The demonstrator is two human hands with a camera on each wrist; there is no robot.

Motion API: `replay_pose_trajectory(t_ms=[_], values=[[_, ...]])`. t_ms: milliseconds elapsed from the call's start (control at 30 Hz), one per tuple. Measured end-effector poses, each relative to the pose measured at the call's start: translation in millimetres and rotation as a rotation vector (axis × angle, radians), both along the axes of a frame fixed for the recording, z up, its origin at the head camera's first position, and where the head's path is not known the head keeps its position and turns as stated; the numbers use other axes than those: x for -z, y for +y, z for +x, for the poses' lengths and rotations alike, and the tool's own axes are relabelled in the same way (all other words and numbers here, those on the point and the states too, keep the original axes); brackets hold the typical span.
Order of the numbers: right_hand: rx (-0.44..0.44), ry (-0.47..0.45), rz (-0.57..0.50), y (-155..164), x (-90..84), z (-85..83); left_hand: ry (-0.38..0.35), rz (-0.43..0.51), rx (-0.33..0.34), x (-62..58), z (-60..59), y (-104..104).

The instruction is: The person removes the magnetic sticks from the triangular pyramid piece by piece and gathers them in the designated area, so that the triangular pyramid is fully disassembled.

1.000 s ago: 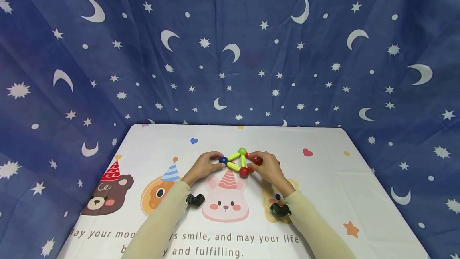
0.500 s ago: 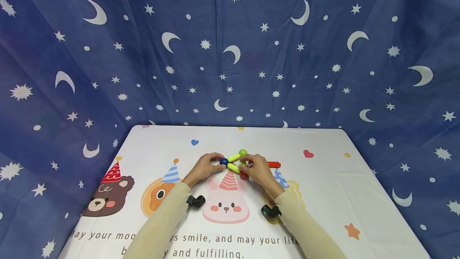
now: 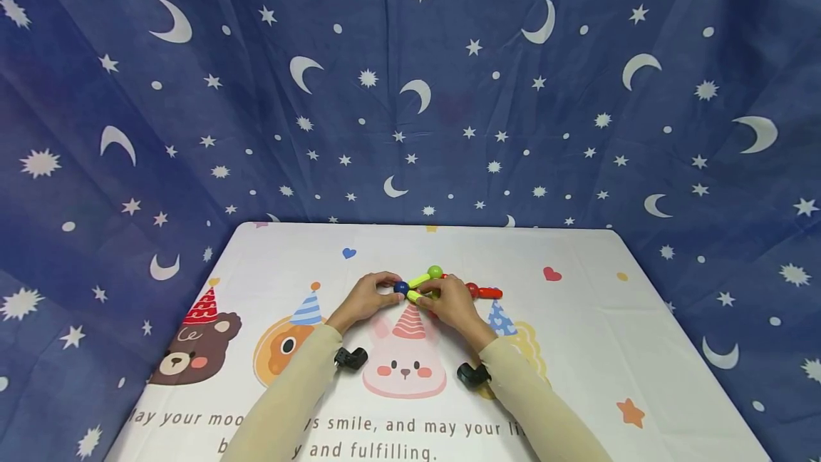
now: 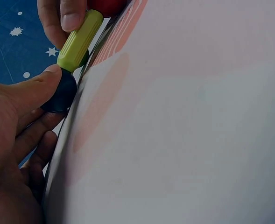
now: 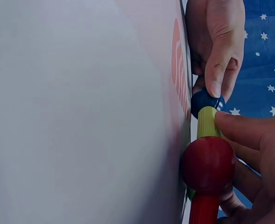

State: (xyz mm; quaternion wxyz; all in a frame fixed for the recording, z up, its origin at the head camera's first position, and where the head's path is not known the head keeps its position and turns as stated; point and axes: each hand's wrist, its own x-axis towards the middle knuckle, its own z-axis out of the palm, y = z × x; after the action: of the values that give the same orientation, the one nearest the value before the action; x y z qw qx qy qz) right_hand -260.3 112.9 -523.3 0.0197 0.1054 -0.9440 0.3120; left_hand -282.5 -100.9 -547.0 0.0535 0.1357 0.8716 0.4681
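Observation:
My left hand (image 3: 365,298) pinches the dark blue ball (image 3: 401,289) of a flat stick-and-ball construction toy on the table. From this ball two yellow-green rods spread out, one running to a lime green ball (image 3: 435,271). The other yellow-green rod (image 5: 207,123) joins the blue ball to a red ball (image 5: 208,165). My right hand (image 3: 452,304) pinches this second rod between thumb and fingers, covering much of the toy in the head view. A red rod (image 5: 204,210) extends from the red ball. Beyond the right hand show another red ball (image 3: 472,290) and red rod (image 3: 490,293).
The white tablecloth (image 3: 564,348) bears printed animals, hearts and lettering. A blue curtain (image 3: 410,91) with moons and stars hangs behind and beside the table. Each wrist wears a small black camera, such as the left one (image 3: 350,358).
My right hand has moved left from the red rods onto the yellow-green rod near the blue ball, uncovering the red ball and rod on the right. My left hand stays at the blue ball.

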Motion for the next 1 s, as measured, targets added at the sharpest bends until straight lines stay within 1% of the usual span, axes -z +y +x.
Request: replay_pose_trajectory(t_ms=[333,567,633,767,900,1000], values=[[-0.023,0.058,0.068,-5.6,0.7,-2.4,-0.001,0.016,0.003,0.2,-1.2,0.6],[-0.022,0.052,0.054,-5.5,-1.0,-2.2,-0.002,0.005,0.009,-1.0,-1.7,0.6],[-0.034,0.052,0.049,-5.4,-0.7,-1.9,-0.002,-0.008,0.007,-0.9,-2.0,0.7],[-0.079,0.059,0.050,-6.0,0.1,-0.8,0.023,-0.030,-0.005,-0.6,-2.6,0.4],[-0.111,0.049,0.064,-7.2,0.1,2.3,0.034,-0.018,-0.015,-0.9,-2.3,0.1],[-0.123,0.041,0.070,-7.9,-0.5,5.1,0.025,-0.005,-0.030,-1.2,-1.9,0.4]])
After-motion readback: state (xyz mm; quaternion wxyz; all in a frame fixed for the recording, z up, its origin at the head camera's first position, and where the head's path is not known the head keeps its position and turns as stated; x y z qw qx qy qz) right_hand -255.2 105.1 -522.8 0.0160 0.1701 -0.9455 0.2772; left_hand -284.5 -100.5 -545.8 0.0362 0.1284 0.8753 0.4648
